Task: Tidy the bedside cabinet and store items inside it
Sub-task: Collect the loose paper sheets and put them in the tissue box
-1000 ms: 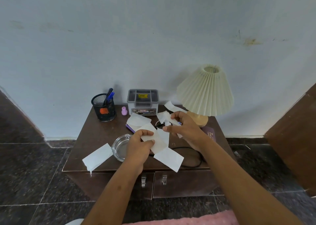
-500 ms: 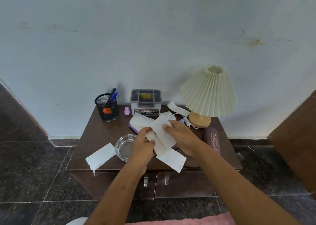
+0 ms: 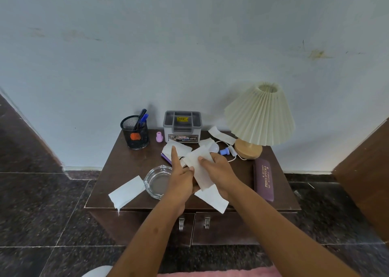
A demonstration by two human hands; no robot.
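Note:
Over the middle of the dark wooden bedside cabinet (image 3: 130,165), both hands hold a stack of white paper slips (image 3: 199,169). My right hand (image 3: 221,171) grips the stack from the right. My left hand (image 3: 182,177) supports it from the left, with the index finger stretched out and touching another white slip (image 3: 179,148) that lies on a purple object (image 3: 166,157). More slips lie on the cabinet: one at the front left corner (image 3: 126,192), one under my right wrist (image 3: 214,197), one beside the lamp (image 3: 221,135). The two cabinet doors (image 3: 221,228) are shut.
A clear glass ashtray (image 3: 156,182) sits just left of my hands. At the back stand a black mesh pen holder (image 3: 135,134), a small pink piece (image 3: 159,137) and a grey organiser box (image 3: 182,127). A pleated lamp (image 3: 259,116), a bulb with cord (image 3: 219,149) and a maroon glasses case (image 3: 264,178) are on the right.
My right hand brought a slip from near the lamp down onto the ones in my left hand. My left index finger has stretched out onto the slip behind.

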